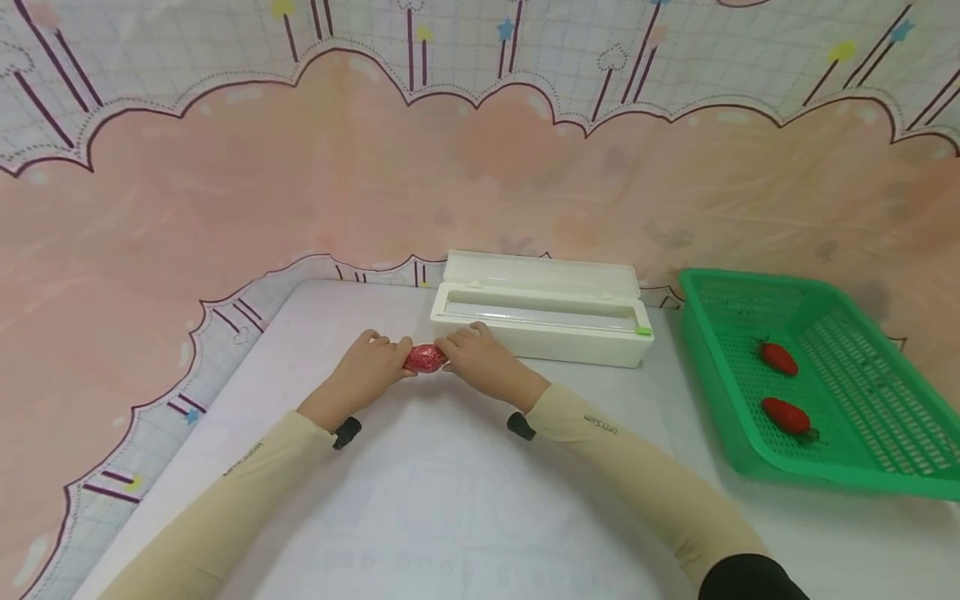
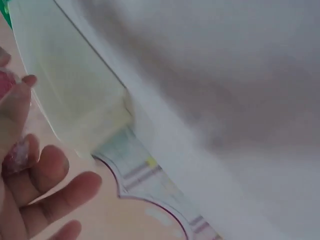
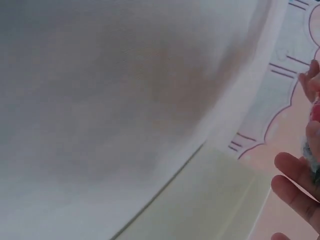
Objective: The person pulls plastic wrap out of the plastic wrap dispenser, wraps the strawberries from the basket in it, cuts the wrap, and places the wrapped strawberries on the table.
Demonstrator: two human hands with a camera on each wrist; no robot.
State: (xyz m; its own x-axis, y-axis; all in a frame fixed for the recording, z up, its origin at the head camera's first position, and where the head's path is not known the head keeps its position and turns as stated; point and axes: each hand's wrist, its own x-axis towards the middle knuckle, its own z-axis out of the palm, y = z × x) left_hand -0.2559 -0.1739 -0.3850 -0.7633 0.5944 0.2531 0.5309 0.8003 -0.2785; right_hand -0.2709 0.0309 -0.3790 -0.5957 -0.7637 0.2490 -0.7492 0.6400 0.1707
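A red strawberry (image 1: 425,358) in shiny clear film is held in the air between both hands, above the white table. My left hand (image 1: 370,367) pinches its left end; in the left wrist view the left hand's thumb and fingers (image 2: 50,170) curl about the crinkled film. On the other side my right hand (image 1: 487,367) pinches the right end, where green bits show through film in the right wrist view. Just behind the hands stands a white cling film box (image 1: 540,337) with its lid raised and a pale roll inside.
On the right sits a green basket (image 1: 712,400) with perforated sides, holding two red strawberries (image 1: 780,358) with green tops. A patterned peach cloth (image 1: 337,183) hangs behind the white table (image 1: 450,517).
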